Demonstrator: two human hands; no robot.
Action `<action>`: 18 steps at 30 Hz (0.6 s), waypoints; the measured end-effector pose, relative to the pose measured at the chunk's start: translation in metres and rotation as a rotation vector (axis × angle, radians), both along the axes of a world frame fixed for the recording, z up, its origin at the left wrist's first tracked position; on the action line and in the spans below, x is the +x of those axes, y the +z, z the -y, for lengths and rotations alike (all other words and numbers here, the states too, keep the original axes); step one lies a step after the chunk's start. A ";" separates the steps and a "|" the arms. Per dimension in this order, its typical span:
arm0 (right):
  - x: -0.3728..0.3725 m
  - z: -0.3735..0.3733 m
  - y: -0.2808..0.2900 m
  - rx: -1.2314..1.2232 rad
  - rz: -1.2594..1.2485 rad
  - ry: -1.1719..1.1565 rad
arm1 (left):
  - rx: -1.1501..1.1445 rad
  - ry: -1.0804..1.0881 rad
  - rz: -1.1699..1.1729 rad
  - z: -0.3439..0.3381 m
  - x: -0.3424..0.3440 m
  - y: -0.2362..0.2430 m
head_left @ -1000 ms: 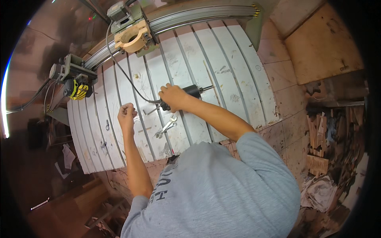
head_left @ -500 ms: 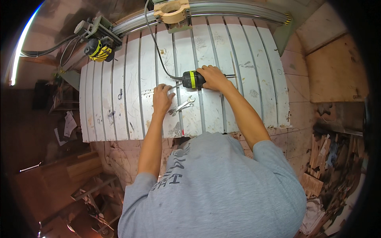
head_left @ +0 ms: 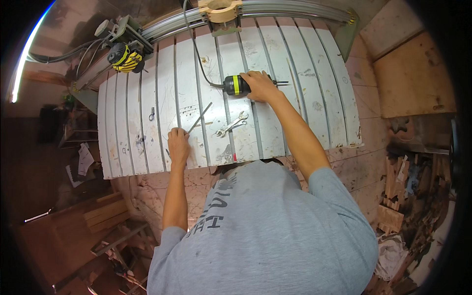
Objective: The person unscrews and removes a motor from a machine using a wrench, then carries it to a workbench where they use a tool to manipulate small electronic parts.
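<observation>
My right hand [head_left: 261,88] grips a black cylindrical power tool with a yellow-green band [head_left: 235,85], lying crosswise on the white slotted bed [head_left: 129,162]; a cable runs from its left end and a shaft sticks out at its right. My left hand [head_left: 177,142], lower on the bed, is closed on a thin metal bar [head_left: 199,118], perhaps a hex key, angled up toward the tool. Open-end wrenches [head_left: 231,123] lie between and below the two. A small dark object [head_left: 152,113] lies to the left.
An aluminium gantry rail [head_left: 275,10] spans the back, carrying a wooden ring clamp [head_left: 219,17] and, at left, a motor with a black and yellow unit [head_left: 127,61]. A brown board [head_left: 410,78] stands at the right. Scrap wood [head_left: 396,189] lies at lower right.
My left hand has moved down and left, pulling the bar away from the tool's left end. My right hand stays on the tool. The camera view has also shifted.
</observation>
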State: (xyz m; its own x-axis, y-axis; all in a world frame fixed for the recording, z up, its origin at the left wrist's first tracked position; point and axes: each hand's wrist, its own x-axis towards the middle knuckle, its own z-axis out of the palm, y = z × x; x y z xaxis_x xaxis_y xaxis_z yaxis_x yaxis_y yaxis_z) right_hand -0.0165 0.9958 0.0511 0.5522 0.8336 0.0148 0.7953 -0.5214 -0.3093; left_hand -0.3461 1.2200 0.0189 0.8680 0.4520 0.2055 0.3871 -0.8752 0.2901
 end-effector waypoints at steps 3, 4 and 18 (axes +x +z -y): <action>-0.016 0.006 0.007 0.081 0.019 -0.040 | -0.065 0.048 0.001 -0.008 -0.022 0.000; -0.024 0.006 0.009 0.114 0.016 -0.055 | -0.078 0.054 0.014 -0.009 -0.028 0.000; -0.166 0.004 -0.034 0.174 0.059 0.123 | -0.345 -0.025 0.306 -0.012 0.011 0.008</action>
State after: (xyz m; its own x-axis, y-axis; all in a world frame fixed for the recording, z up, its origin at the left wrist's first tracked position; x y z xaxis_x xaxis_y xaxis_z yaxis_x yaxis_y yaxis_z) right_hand -0.1828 0.9919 0.0170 0.4403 0.8767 0.1938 0.8691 -0.3620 -0.3371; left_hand -0.3348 1.2321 0.0266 0.8024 0.5183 0.2957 0.2179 -0.7158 0.6635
